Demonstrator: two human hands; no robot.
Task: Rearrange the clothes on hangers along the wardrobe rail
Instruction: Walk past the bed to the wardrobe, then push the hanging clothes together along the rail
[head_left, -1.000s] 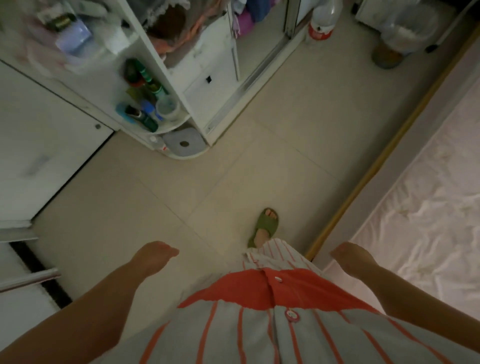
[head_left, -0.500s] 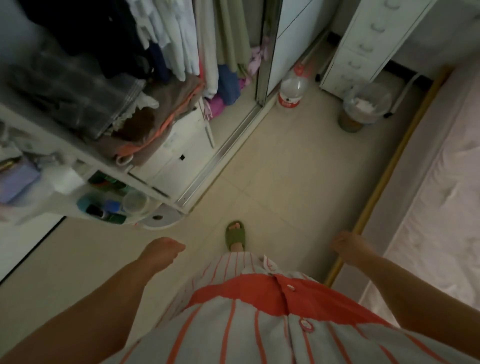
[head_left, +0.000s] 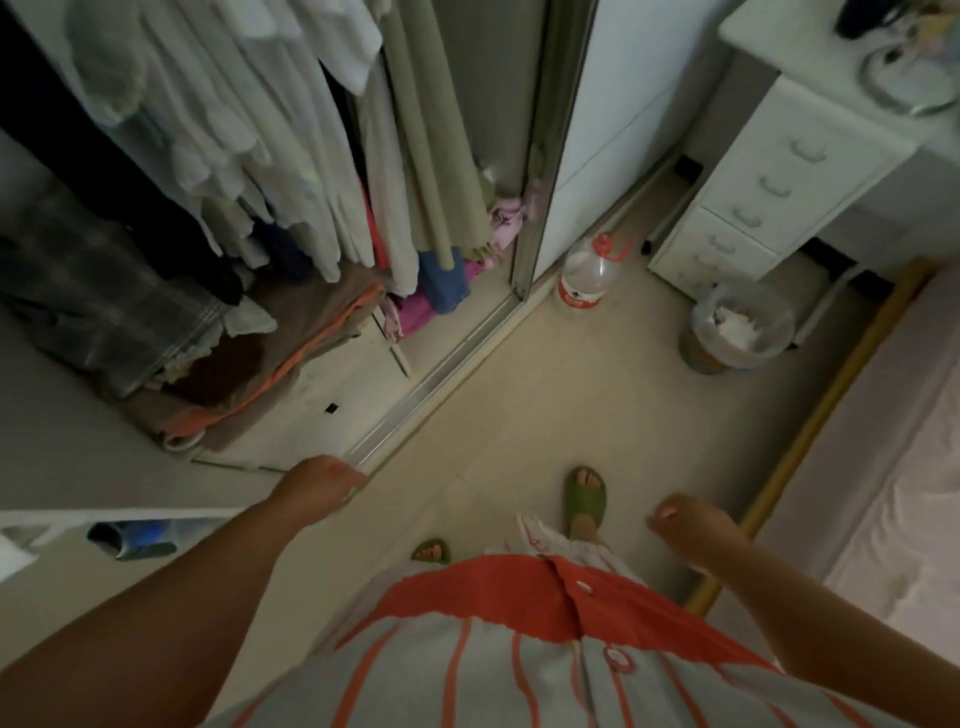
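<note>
Pale and white clothes (head_left: 249, 130) hang in the open wardrobe at the upper left. Beside them on the right hang olive-green garments (head_left: 436, 156), and on the left dark ones (head_left: 78, 156). The rail and the hangers are out of view above. Below the hanging clothes lies a folded brown and orange pile (head_left: 291, 343) on a white drawer unit. My left hand (head_left: 322, 480) hangs low by the wardrobe's floor track, fingers curled, holding nothing. My right hand (head_left: 691, 525) hangs near the bed's edge, also loosely curled and empty. Both are well below the clothes.
The sliding mirror door (head_left: 545, 130) stands at the wardrobe's right end. A plastic bottle (head_left: 584, 270) and a lined bin (head_left: 737, 327) stand on the tiled floor. A white drawer chest (head_left: 769, 182) is at the upper right and a bed (head_left: 893, 467) runs along the right.
My view has swung up and right from the corner shelf to the hanging clothes. I have stepped closer to the wardrobe. Both hands stay low and empty.
</note>
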